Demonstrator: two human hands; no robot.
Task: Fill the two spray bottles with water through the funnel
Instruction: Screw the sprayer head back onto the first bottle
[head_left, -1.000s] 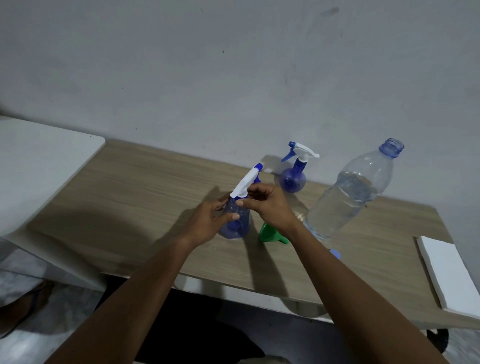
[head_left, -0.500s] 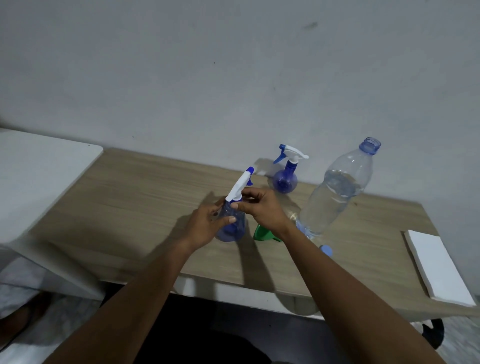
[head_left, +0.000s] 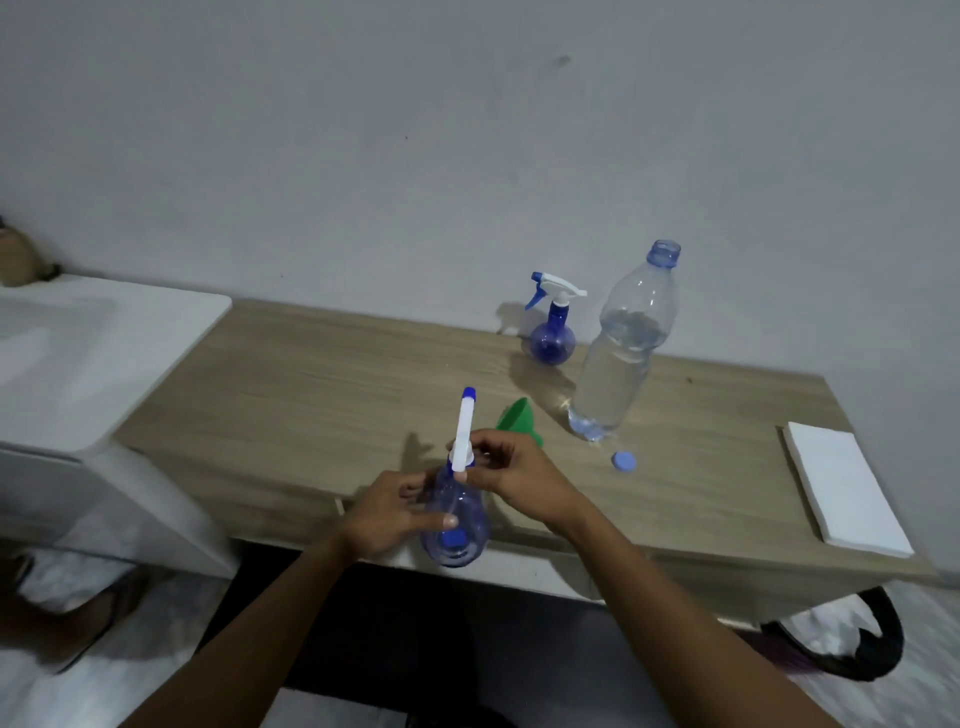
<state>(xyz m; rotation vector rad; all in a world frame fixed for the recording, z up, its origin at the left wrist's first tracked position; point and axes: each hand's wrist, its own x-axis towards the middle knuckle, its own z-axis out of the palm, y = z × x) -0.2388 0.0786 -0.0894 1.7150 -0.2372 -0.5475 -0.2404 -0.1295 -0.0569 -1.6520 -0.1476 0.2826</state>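
Spray bottle (head_left: 457, 525) pulled nearer in left hand's (head_left: 389, 514) grip; right hand (head_left: 519, 478) pinches its trigger head (head_left: 463, 431), likely unscrewing before filling.

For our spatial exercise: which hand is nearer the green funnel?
Right. The right hand is beside the funnel; the left hand is farther left, holding the spray bottle.

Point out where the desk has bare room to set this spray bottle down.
The widest bare patch of desk lies between the white counter and the held spray bottle. A narrower one lies between the blue cap and the white pad. It is crowded around the funnel, water bottle and second spray bottle.
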